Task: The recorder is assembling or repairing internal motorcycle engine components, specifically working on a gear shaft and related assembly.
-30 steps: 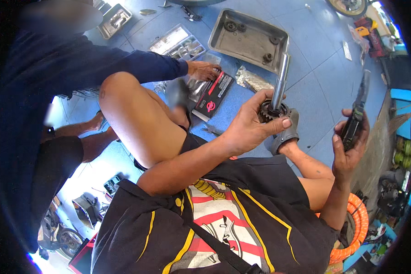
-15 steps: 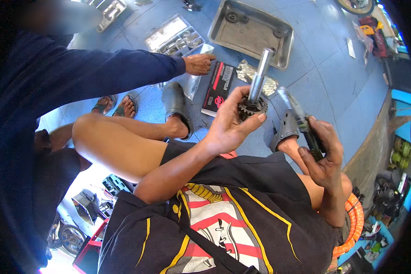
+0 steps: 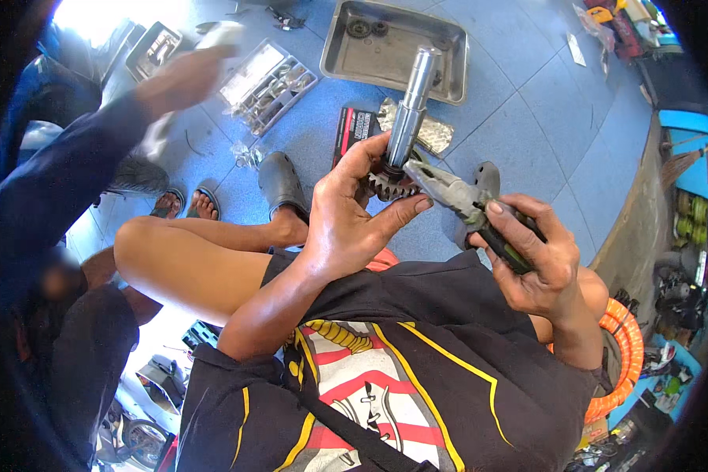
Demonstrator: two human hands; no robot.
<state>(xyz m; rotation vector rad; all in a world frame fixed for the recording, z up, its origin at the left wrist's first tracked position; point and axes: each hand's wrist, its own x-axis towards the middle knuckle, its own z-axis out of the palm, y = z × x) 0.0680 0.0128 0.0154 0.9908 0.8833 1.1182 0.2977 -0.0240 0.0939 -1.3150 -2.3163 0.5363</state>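
In my left hand (image 3: 350, 208) is a metal gear shaft (image 3: 411, 110), its bright rod pointing up and its toothed gear (image 3: 391, 189) between my thumb and fingers. My right hand (image 3: 539, 259) grips a pair of pliers (image 3: 456, 193) by dark handles. The tips of the pliers' jaws are at the base of the rod, just above the gear; whether they touch it I cannot tell. Behind my left hand, a black and red box (image 3: 352, 130) lies on the floor, partly hidden. Beside it is a crumpled silvery packet (image 3: 436, 135).
A metal tray (image 3: 330, 67) with several gears stands ahead on the blue tiled floor (image 3: 519, 110). Left of it lies an opened compartment case (image 3: 279, 90) of small parts. A co-worker's arm (image 3: 86, 141) reaches in from the left, its hand blurred, holding something whitish.
My right hand has brought the pliers left, their jaws to the shaft's base. The co-worker's hand has moved from near the box toward the far left, carrying a whitish thing.
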